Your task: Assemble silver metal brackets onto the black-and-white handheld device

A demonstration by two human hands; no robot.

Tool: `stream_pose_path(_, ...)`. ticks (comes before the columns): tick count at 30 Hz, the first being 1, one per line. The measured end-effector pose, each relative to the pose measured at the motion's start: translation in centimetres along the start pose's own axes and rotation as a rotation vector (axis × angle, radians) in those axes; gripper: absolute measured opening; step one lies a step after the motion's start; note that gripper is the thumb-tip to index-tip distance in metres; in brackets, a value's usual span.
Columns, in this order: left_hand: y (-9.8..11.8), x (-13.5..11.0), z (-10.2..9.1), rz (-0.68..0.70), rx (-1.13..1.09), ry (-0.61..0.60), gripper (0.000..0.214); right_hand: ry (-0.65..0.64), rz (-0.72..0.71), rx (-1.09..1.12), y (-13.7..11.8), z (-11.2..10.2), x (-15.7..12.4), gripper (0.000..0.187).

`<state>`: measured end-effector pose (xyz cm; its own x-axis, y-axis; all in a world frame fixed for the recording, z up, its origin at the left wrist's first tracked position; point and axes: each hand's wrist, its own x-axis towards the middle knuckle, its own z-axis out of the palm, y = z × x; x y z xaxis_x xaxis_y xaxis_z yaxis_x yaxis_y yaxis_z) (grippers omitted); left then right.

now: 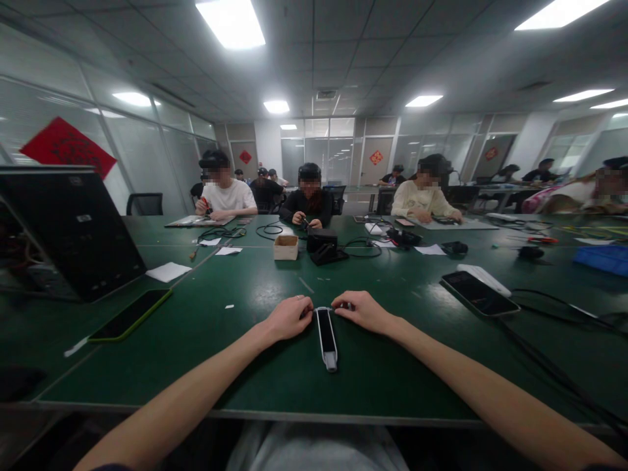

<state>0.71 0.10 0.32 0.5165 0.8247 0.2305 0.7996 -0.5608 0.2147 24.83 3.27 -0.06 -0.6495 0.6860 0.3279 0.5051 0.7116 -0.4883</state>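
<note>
Bench left: a dark laptop [73, 229] stands tilted on the green bench [235, 288], and a smartphone in a green case [130, 315] lies flat near the bench's front edge, with a sheet of white paper [168, 272] beyond.

Far side: an open cardboard box [286, 247] sits mid-bench, its contents too small to tell. Co-workers [309, 196] sit facing this way.

Left hand [288, 318]: fingers reach the device's top end from the left. The grip looks loose, but whether it holds is impossible to tell.

Device: a black-and-white handheld device [326, 337] lies lengthwise between the hands, its silver tip toward the person, seemingly placed within easy reach.

Right hand [360, 311]: it mirrors the left at the top end. Its grip is equally unclear.

Bench right: a dark smartphone [479, 293] lies flat, a black cable [554, 306] runs behind it, and a blue tray [603, 260] sits farther off.
</note>
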Motion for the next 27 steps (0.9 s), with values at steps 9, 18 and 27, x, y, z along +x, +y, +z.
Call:
stream_pose_path(9,-0.5,0.0,0.5,0.027,0.012,0.027,0.008,-0.027,0.059,0.017,-1.1,-0.2,-0.1,0.016)
stream_pose_path(18,-0.6,0.1,0.7,0.027,-0.005,0.034,0.010,0.005,0.047,0.024,-1.0,0.4,0.1,0.015)
stream_pose_path(27,-0.8,0.1,0.8,0.049,-0.009,0.045,0.009,0.009,0.015,-0.065,-1.1,0.8,0.4,0.016)
